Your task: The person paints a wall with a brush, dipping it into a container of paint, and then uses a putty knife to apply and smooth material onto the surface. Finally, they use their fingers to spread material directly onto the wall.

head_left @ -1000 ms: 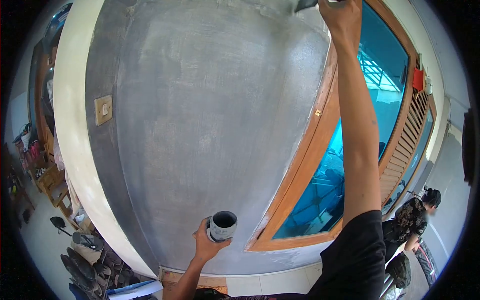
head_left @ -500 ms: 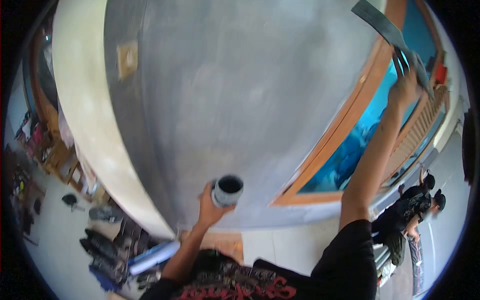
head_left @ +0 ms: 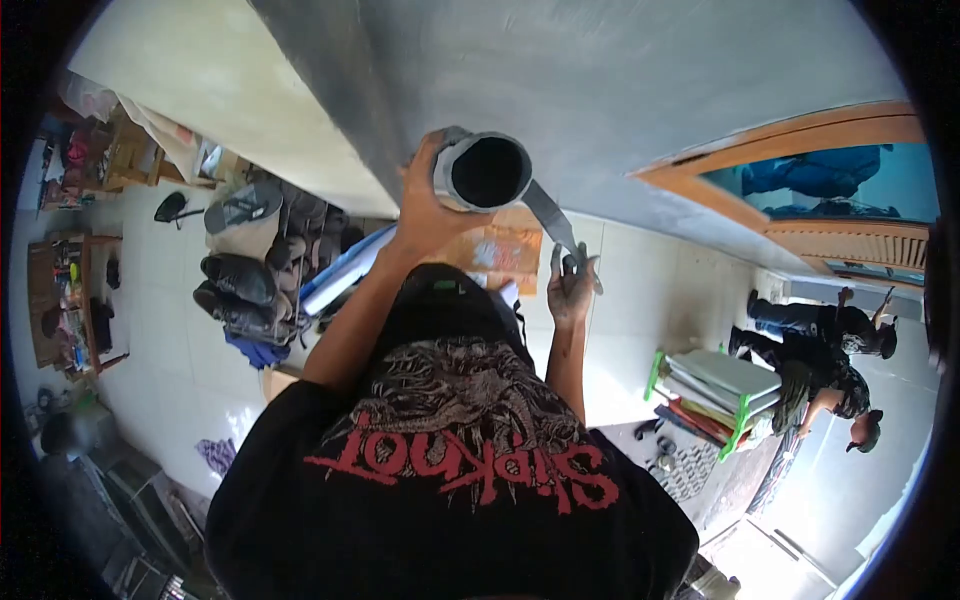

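Observation:
My left hand (head_left: 432, 205) is wrapped around the side of a round, grey-smeared pot (head_left: 484, 172), held up with its dark opening facing me. Just right of it, my right hand (head_left: 572, 292) grips a plastering trowel (head_left: 546, 212) by the handle. Its thin grey blade slants up to the pot, the far end overlapping the rim in this view. Grey smears mark the right fingers. Behind both rises a grey-coated wall (head_left: 590, 85).
A wood-framed window (head_left: 700, 192) is on the right. Shoes (head_left: 240, 280) and a rack lie at left on the pale tiled floor (head_left: 640, 300). A green-framed rack (head_left: 722, 375) holds flat things at right. Two people (head_left: 830, 385) are farther right.
My right hand has come down from beside the window, bringing the trowel to the pot. The view has tilted down, and the pot shows higher in it.

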{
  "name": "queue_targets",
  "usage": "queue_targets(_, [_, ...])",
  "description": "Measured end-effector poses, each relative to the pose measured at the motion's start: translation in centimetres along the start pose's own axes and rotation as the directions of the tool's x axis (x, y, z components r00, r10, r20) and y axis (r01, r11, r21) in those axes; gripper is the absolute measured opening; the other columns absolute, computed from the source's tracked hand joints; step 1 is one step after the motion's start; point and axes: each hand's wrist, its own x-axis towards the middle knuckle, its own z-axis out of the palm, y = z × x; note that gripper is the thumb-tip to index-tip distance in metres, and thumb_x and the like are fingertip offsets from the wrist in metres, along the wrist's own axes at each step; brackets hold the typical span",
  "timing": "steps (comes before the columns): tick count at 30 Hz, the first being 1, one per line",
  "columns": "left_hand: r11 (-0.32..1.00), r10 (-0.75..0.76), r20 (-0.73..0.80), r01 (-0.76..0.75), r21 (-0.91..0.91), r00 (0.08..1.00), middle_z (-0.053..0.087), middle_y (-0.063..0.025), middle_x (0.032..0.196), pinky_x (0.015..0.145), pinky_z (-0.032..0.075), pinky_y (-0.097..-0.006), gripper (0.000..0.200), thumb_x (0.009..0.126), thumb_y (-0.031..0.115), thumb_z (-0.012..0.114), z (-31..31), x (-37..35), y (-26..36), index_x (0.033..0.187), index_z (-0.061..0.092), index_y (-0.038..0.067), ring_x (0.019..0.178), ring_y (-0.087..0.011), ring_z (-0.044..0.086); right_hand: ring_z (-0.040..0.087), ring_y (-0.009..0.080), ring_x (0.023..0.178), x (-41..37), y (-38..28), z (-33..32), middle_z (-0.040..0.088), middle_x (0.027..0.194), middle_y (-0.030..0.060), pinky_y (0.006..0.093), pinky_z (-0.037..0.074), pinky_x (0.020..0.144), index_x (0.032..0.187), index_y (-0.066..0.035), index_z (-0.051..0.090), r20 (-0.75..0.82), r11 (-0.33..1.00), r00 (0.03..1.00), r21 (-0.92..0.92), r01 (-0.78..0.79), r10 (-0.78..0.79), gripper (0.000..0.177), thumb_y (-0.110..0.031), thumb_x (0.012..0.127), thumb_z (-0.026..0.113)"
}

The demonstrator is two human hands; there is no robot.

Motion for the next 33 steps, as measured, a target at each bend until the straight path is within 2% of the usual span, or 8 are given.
queue_targets(8, [0.989,0.015,0.020,-0.018,0.145,1.000,0.057,-0.0161,0.131,0.107,0.039,-0.0454,0.102,0.050,0.021,0.100,-1.3,-2.3,-0.5,0.136,0.049,0.003,0.124,-0.0343,0.056,0.064,0.0290,0.110,0.4,0.9,1.0,0.063,0.108,0.0121,0.0442,0.059,0.093,0.130,-0.006,0.056,0.039,0.877,0.981,-0.456,-0.151,0.189,0.053,-0.052,0.103,0.055])
queue_targets(15, [0.961,-0.038,-0.105,0.065,0.268,0.994,0.059,-0.0181,0.134,0.110,0.045,-0.0426,0.118,0.050,0.024,0.104,-0.9,-4.3,-2.5,0.145,0.040,-0.005,0.126,-0.0291,0.058,0.065,0.0281,0.098,0.7,-1.5,4.9,0.059,0.100,0.0059,0.0469,0.058,0.083,0.106,-0.011,0.059,0.113,0.888,0.993,-0.460,0.026,0.029,0.027,-0.038,0.104,0.055])
queue_targets(18, [0.984,-0.127,-0.014,0.128,0.124,0.992,0.056,-0.0184,0.138,0.112,0.044,-0.0435,0.123,0.049,0.030,0.105,-1.4,-4.2,-3.4,0.146,0.039,-0.007,0.129,-0.0296,0.056,0.066,0.0220,0.094,1.2,-2.6,5.0,0.062,0.101,0.0035,0.0456,0.057,0.080,0.107,-0.014,0.060,0.171,0.918,0.985,-0.390,0.065,0.002,0.029,-0.042,0.102,0.060])
queue_targets(23, [0.942,-0.092,-0.156,0.137,0.306,0.983,0.064,-0.0161,0.129,0.108,0.047,-0.0436,0.116,0.049,0.036,0.105,-0.1,-5.1,-5.2,0.142,0.047,-0.002,0.122,-0.0278,0.062,0.064,0.0158,0.086,1.3,-4.2,6.2,0.060,0.094,-0.0016,0.0389,0.056,0.073,0.114,-0.017,0.061,0.140,0.841,0.984,-0.515,0.167,-0.110,0.033,-0.047,0.100,0.062])
queue_targets(24, [0.956,-0.203,-0.049,0.209,0.206,0.978,0.054,-0.0257,0.138,0.112,0.041,-0.0490,0.122,0.052,0.038,0.102,-0.4,-4.6,-5.7,0.149,0.039,-0.002,0.130,-0.0390,0.053,0.062,0.0144,0.084,1.5,-4.4,6.3,0.059,0.092,-0.0016,0.0359,0.055,0.068,0.114,-0.017,0.061,0.129,0.857,0.985,-0.489,0.162,-0.112,0.031,-0.045,0.101,0.062])
queue_targets(29, [0.963,-0.185,-0.012,0.184,0.194,0.983,0.061,-0.0194,0.133,0.108,0.045,-0.0450,0.113,0.054,0.035,0.102,0.6,-3.3,-5.5,0.143,0.044,-0.001,0.125,-0.0338,0.059,0.060,0.0152,0.065,2.3,-4.8,7.5,0.053,0.074,0.0017,0.0344,0.054,0.052,0.091,-0.013,0.057,0.152,0.868,0.981,-0.463,0.179,-0.122,0.031,-0.041,0.098,0.067])
queue_targets(32, [0.951,-0.094,0.041,0.078,0.300,0.995,0.063,-0.0175,0.129,0.105,0.047,-0.0432,0.098,0.061,0.023,0.099,2.0,-2.6,-3.6,0.140,0.045,0.000,0.121,-0.0304,0.062,0.062,0.0174,0.064,3.3,-3.3,4.3,0.058,0.078,0.0053,0.0348,0.057,0.053,0.097,-0.010,0.060,0.122,0.840,0.975,-0.494,0.222,-0.186,0.032,-0.041,0.096,0.069])
queue_targets(33, [0.942,-0.097,0.070,0.069,0.327,0.993,0.063,-0.0175,0.129,0.105,0.047,-0.0432,0.098,0.061,0.023,0.099,2.4,-2.1,-3.2,0.140,0.045,0.000,0.121,-0.0304,0.062,0.063,0.0169,0.067,3.6,-3.4,3.4,0.063,0.088,0.0074,0.0330,0.056,0.055,0.111,-0.004,0.062,0.111,0.877,0.987,-0.456,0.152,-0.113,0.028,-0.026,0.097,0.071])
